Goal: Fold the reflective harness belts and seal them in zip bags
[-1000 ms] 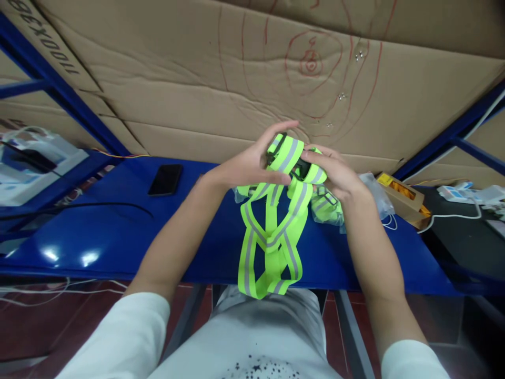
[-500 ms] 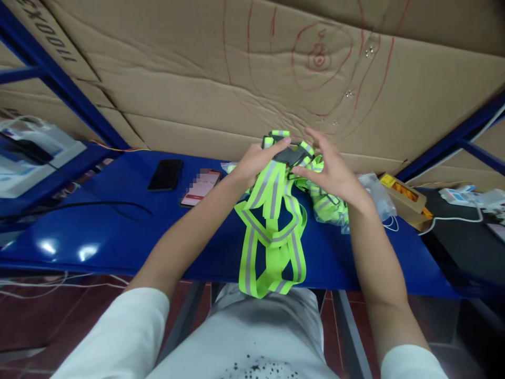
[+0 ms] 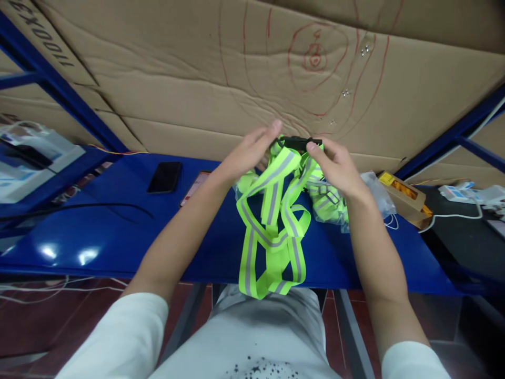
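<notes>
A neon-yellow reflective harness (image 3: pixel 272 242) with grey stripes hangs in loops over the blue table's front edge. At its top is a black plastic buckle (image 3: pixel 295 142). My right hand (image 3: pixel 335 163) is closed on the buckle's right end, thumb on top. Beside the buckle's left end is my left hand (image 3: pixel 254 150), its thumb raised and straight, its other fingers partly hidden behind; whether they grip the strap I cannot make out. Behind my right wrist lies a clear bag of more neon straps (image 3: pixel 327 202).
On the blue table (image 3: pixel 205 242) lie a black phone (image 3: pixel 164 177) and a second phone (image 3: pixel 194 187), partly behind my left arm. To the right stands an open cardboard box (image 3: pixel 406 197) with orange contents. A cardboard sheet (image 3: pixel 177 89) rises behind the table.
My right hand, spread beside the harness before, has closed on the buckle. My left thumb has lifted off the buckle. The buckle has turned level, and the upper straps have shifted.
</notes>
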Demonstrator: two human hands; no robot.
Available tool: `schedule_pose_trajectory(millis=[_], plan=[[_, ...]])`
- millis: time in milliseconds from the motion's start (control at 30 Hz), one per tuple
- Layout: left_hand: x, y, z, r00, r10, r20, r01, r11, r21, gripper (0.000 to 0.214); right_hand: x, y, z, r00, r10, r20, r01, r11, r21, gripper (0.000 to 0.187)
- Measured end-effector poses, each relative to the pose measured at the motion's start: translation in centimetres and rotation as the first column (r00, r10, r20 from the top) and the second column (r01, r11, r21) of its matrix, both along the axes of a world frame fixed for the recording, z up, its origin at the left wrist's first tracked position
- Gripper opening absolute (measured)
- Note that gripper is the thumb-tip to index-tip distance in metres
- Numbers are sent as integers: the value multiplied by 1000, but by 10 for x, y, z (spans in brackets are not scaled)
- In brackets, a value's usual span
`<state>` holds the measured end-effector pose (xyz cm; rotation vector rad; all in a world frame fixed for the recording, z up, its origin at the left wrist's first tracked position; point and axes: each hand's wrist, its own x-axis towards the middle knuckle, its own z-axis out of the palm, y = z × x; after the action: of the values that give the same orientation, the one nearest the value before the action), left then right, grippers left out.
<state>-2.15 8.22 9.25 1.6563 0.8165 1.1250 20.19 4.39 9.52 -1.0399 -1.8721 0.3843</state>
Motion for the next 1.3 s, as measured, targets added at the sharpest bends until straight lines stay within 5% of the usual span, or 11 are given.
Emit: schedule_pose_trajectory(millis=[100, 233, 400, 567, 767, 933, 1133, 1300], plan=[[-5, -2, 1, 998, -61, -12, 62, 987, 151, 69, 2, 7, -4, 993, -22, -112, 4, 988, -157, 23], [-5, -6, 0, 949, -262, -175, 296, 932, 210, 60, 3, 4, -2, 998, 45, -33, -46, 997, -60, 23], [-3, -11, 1, 949, -10, -315, 164, 869, 467, 42, 2, -10, 6, 963, -9, 271, -43, 982, 184, 25], [-5, -9, 0, 964, 0, -264, 147, 830, 538, 46, 5, 0, -6, 959, 30, 280, -52, 996, 73, 40], [-3, 6, -13, 936, -204, -288, 329, 798, 505, 92, 5, 6, -9, 952, -85, 295, 32, 983, 180, 40], [10, -7, -11, 973, -16, -231, 147, 813, 564, 64, -9, -7, -3, 875, -243, 418, 81, 926, 369, 55], [10, -16, -5, 964, 78, -255, 97, 788, 608, 71, -15, -1, -15, 880, -291, 375, 161, 926, 341, 49], [10, -12, -9, 947, 151, -284, 76, 753, 654, 46, -15, 3, -19, 914, -287, 286, 185, 924, 333, 48]])
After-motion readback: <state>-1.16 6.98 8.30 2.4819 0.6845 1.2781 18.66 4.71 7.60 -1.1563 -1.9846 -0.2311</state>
